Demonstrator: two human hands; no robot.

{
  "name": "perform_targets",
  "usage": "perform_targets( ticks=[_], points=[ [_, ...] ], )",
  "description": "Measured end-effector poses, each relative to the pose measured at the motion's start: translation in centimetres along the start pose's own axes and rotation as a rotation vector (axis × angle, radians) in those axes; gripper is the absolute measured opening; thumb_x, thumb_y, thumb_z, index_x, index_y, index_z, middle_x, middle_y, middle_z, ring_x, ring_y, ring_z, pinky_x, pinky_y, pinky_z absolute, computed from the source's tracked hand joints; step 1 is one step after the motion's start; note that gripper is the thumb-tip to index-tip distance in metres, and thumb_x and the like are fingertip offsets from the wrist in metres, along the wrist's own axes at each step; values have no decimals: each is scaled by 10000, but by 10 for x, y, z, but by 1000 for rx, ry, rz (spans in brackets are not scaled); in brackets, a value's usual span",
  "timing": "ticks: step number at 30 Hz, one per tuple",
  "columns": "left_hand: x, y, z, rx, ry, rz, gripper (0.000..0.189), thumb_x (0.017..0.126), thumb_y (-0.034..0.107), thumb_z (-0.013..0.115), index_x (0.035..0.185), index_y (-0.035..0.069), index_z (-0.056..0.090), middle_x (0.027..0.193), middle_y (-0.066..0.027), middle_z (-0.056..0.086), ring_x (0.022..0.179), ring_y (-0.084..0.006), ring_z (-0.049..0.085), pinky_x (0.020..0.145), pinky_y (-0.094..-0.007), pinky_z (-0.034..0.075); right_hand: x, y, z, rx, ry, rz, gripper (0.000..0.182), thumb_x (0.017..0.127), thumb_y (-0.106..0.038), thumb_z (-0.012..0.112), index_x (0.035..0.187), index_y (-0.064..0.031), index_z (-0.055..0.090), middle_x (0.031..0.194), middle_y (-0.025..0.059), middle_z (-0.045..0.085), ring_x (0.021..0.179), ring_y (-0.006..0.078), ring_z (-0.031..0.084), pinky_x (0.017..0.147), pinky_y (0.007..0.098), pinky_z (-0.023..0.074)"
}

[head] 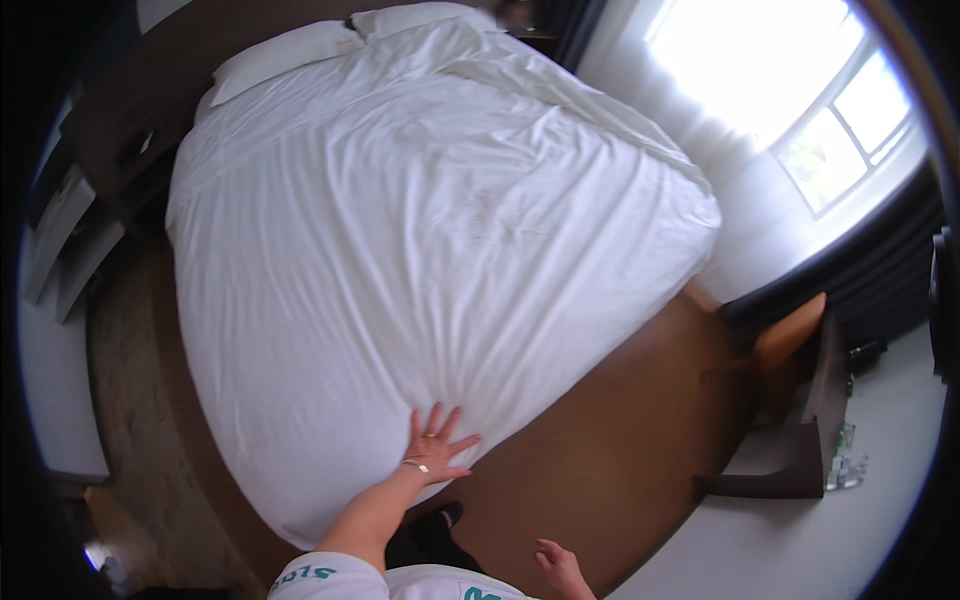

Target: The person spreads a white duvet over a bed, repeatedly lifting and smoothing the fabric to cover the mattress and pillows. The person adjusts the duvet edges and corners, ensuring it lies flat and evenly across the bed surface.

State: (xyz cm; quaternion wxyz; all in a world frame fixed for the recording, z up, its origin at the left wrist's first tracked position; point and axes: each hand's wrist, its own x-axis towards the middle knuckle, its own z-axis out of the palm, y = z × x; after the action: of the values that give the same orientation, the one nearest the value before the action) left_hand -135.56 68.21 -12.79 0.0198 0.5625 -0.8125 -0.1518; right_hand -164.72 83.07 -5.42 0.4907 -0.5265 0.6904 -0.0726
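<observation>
My left hand [439, 450] lies flat with its fingers spread on the white bed sheet [360, 300], near the foot edge of the bed. A ring and a bracelet are on it. Creases in the sheet run from its fingers up across the bed. My right hand [556, 562] hangs over the brown floor at the bottom, away from the bed, its fingers loosely curled with nothing seen in them. Two white pillows, one at the left [289, 56] and one farther right [420, 16], lie at the head end. The sheet is bunched near the pillows and folded along the window side.
Brown floor [600, 435] runs along the foot of the bed. At the right stand a wooden chair [787, 337] and a dark desk [772, 484] with bottles [847, 472] beside it. A window [817, 157] with sheer curtains is at upper right. White shelves [64, 232] are at the left.
</observation>
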Motion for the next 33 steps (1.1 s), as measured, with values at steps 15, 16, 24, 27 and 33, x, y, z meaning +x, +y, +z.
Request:
perform_targets(
  ticks=[15,16,24,27,33],
  points=[
    [247,-45,-28,192,434,-1112,601,745,427,531,1286,291,308,1347,-115,229,1216,-352,226,930,-560,195,149,31,-229,-188,-65,-70,321,803,-171,532,1091,-29,513,1000,168,577,930,287,554,811,334,432],
    [286,-8,-32,131,318,-941,609,741,475,511,1288,304,306,1363,-115,192,1232,-362,180,944,-561,165,155,47,-247,-252,-49,10,335,795,-188,545,1097,-48,512,997,156,580,917,282,565,806,334,444],
    [529,204,-43,-61,-54,243,721,681,661,426,1306,347,255,1412,-109,16,1280,-359,-32,994,-539,8,223,40,-394,132,10,182,329,829,-173,497,1139,-63,494,999,142,586,905,222,563,796,287,434],
    [611,222,-53,86,117,271,753,669,628,476,1314,316,246,1410,-105,61,1281,-351,33,991,-551,55,248,74,-442,177,-60,194,338,827,-176,498,1142,-54,490,1022,145,577,942,227,553,820,288,423],
    [715,162,-71,-78,207,-868,650,765,498,478,1322,340,183,1401,-102,73,1266,-358,85,940,-607,145,330,196,-577,302,28,180,325,818,-189,497,1113,-52,507,986,169,584,926,255,568,797,308,437]
  ],
)
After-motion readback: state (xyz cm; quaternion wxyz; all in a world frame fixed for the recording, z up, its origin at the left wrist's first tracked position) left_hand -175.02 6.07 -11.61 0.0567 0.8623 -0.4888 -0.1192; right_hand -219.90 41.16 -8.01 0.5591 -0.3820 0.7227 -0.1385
